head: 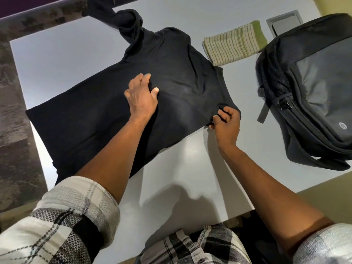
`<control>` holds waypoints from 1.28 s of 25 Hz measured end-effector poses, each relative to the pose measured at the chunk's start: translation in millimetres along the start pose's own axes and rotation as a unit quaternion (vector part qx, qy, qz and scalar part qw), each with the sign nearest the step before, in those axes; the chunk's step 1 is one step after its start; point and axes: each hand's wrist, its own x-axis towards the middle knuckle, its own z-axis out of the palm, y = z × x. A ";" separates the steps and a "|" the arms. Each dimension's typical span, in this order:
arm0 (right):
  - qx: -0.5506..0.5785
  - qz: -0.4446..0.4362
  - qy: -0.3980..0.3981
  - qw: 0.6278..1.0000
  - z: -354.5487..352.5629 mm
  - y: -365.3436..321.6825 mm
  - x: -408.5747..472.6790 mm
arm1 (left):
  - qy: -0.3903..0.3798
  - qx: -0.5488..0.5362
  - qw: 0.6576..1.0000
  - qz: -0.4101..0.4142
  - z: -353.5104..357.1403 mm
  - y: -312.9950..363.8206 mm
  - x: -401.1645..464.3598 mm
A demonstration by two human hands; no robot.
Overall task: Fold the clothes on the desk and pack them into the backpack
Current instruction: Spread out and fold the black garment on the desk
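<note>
Two hands work a black shirt [118, 119] on the desk [190, 168]. The left hand [142, 96] presses it flat, fingers spread; the right hand [225, 122] pinches its hem. Right of that pinch lies the backpack [308, 88].

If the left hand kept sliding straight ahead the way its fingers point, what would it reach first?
Only more of the black shirt it presses; the left hand points toward the bunched sleeve at the far edge. The striped folded cloth seems off to the right.
</note>
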 end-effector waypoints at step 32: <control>-0.599 -0.319 -0.185 0.711 -54.6 20.1 10.3 | -0.085 0.137 0.987 -0.007 -12.7 -250.7 -281.1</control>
